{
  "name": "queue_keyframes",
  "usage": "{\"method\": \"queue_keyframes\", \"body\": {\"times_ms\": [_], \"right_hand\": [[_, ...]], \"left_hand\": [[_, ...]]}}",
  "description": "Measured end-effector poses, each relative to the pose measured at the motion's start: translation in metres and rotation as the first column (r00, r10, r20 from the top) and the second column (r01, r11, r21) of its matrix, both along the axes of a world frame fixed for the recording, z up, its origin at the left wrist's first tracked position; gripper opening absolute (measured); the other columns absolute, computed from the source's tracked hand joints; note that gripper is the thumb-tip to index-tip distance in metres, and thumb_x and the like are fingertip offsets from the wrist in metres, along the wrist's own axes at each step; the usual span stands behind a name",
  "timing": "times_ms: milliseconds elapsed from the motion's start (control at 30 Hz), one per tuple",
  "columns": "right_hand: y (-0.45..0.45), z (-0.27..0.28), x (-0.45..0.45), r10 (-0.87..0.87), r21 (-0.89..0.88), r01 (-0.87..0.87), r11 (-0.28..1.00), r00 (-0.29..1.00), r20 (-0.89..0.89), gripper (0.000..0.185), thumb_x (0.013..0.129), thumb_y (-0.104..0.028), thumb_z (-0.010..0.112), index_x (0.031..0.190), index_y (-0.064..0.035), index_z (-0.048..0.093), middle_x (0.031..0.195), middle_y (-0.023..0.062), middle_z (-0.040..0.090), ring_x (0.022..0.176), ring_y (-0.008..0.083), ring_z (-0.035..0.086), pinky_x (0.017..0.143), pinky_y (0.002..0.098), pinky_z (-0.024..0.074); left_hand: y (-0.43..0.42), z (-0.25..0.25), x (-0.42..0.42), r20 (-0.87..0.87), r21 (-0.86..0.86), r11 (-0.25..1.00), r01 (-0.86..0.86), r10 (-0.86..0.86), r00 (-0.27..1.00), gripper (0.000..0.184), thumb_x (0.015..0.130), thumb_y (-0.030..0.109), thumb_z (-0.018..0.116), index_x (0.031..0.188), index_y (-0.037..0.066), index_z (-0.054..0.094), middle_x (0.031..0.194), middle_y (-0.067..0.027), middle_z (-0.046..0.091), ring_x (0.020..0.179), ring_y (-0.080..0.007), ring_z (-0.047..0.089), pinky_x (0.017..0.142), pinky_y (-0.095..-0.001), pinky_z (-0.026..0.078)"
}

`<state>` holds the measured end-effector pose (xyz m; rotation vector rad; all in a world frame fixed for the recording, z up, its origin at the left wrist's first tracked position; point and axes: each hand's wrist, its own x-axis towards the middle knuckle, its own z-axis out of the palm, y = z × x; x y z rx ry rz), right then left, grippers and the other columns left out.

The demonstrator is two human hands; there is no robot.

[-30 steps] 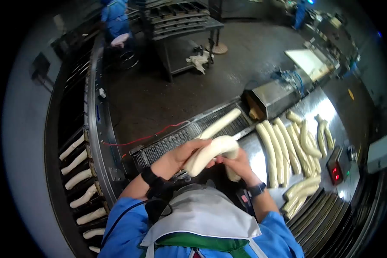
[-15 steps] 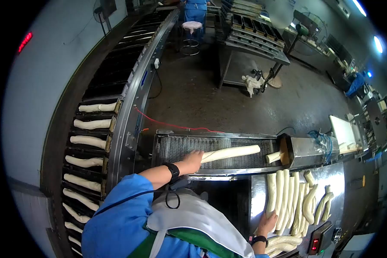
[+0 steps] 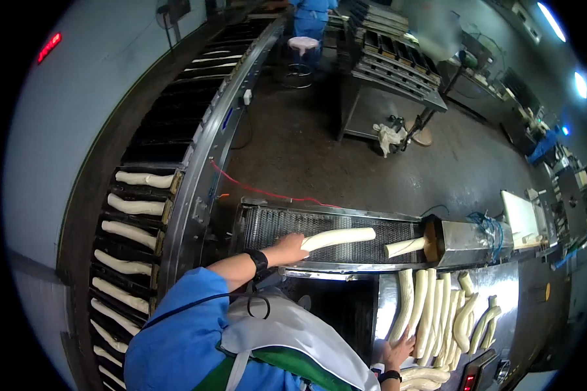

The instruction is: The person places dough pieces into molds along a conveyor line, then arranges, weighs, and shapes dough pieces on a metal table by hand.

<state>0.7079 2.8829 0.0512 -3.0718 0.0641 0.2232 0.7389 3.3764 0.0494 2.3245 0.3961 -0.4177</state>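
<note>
My left hand [image 3: 290,249] is closed around the near end of a long pale dough roll [image 3: 339,238] lying on the mesh conveyor belt [image 3: 267,225]. Behind it, a second dough roll [image 3: 406,247] sticks out of the metal housing [image 3: 473,241]. On the steel table, my right hand [image 3: 398,350] grips the lower end of the leftmost dough roll [image 3: 405,296], thumb on one side and fingers on the other. Several more dough rolls [image 3: 429,313] lie side by side there, some of them curved.
At left, a long conveyor [image 3: 176,228] carries dark pans, several holding dough strips [image 3: 134,206]. A scale [image 3: 479,371] with red digits stands by the table's near edge. Stacked pans [image 3: 398,58] rest on a bench. A person in blue [image 3: 311,19] is at the back.
The dough roll under my left hand has shifted left, and the one behind has come farther out of the housing. My right hand has drawn the leftmost roll's lower end leftward.
</note>
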Motion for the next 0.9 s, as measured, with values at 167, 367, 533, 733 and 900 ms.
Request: {"method": "queue_keyframes", "body": {"times_ms": [167, 367, 533, 733, 900], "right_hand": [[0.019, -0.021, 0.032, -0.023, 0.21, 0.084, 0.974, 0.961, -0.275, 0.067, 0.061, -0.014, 0.064, 0.123, 0.0008, 0.042, 0.094, 0.0183, 0.057, 0.077, 0.029, 0.058, 0.066, 0.0384, 0.0475], [0.182, 0.11, 0.088, 0.043, 0.807, 0.39, 0.443, 0.89, -0.454, 0.041, 0.072, -0.007, 0.048, 0.112, 0.0025, 0.049, 0.076, 0.0038, 0.052, 0.065, 0.0125, 0.05, 0.057, 0.0242, 0.0416], [0.357, 0.236, 0.154, 0.466, 0.915, 0.06, 0.399, 0.846, -0.259, 0.062, 0.064, -0.021, 0.057, 0.12, 0.0032, 0.048, 0.09, 0.0094, 0.057, 0.074, 0.0169, 0.055, 0.064, 0.0258, 0.0455], [0.573, 0.296, 0.193, 0.907, 0.99, -0.036, 0.138, 0.406, -0.112, 0.056, 0.072, -0.023, 0.059, 0.12, 0.003, 0.05, 0.114, 0.0152, 0.055, 0.105, 0.0227, 0.051, 0.09, 0.0307, 0.0402], [0.749, 0.295, 0.185, 0.954, 0.989, -0.147, -0.007, 0.295, 0.05, 0.056, 0.076, -0.023, 0.058, 0.127, -0.0029, 0.046, 0.11, 0.0114, 0.055, 0.097, 0.0219, 0.054, 0.086, 0.0328, 0.0427]], "left_hand": [[0.058, 0.036, 0.006, -0.454, -0.84, 0.175, -0.513, 0.291, 0.842, 0.041, 0.078, 0.031, 0.058, 0.102, -0.003, 0.054, 0.074, -0.0084, 0.057, 0.06, -0.0184, 0.057, 0.055, -0.0308, 0.049], [0.159, 0.155, 0.006, -0.181, -0.966, -0.02, -0.258, 0.766, 0.617, 0.031, 0.084, 0.029, 0.058, 0.096, 0.001, 0.055, 0.071, -0.005, 0.058, 0.06, -0.0128, 0.058, 0.051, -0.0267, 0.049], [0.217, 0.214, -0.032, 0.306, -0.918, 0.35, -0.187, 0.925, 0.227, 0.035, 0.087, 0.027, 0.058, 0.109, 0.002, 0.047, 0.083, -0.0061, 0.056, 0.069, -0.0125, 0.059, 0.059, -0.0262, 0.051], [0.317, 0.17, -0.064, 0.028, -0.98, 0.025, -0.2, 1.0, -0.01, 0.036, 0.09, 0.023, 0.055, 0.115, 0.001, 0.04, 0.103, -0.0115, 0.052, 0.091, -0.0202, 0.056, 0.081, -0.0346, 0.05], [0.389, 0.077, -0.102, -0.128, -0.904, -0.167, -0.394, 0.984, -0.125, 0.074, 0.086, 0.016, 0.059, 0.14, 0.004, 0.01, 0.141, -0.0173, 0.022, 0.132, -0.0293, 0.022, 0.111, -0.0432, 0.015]]}}
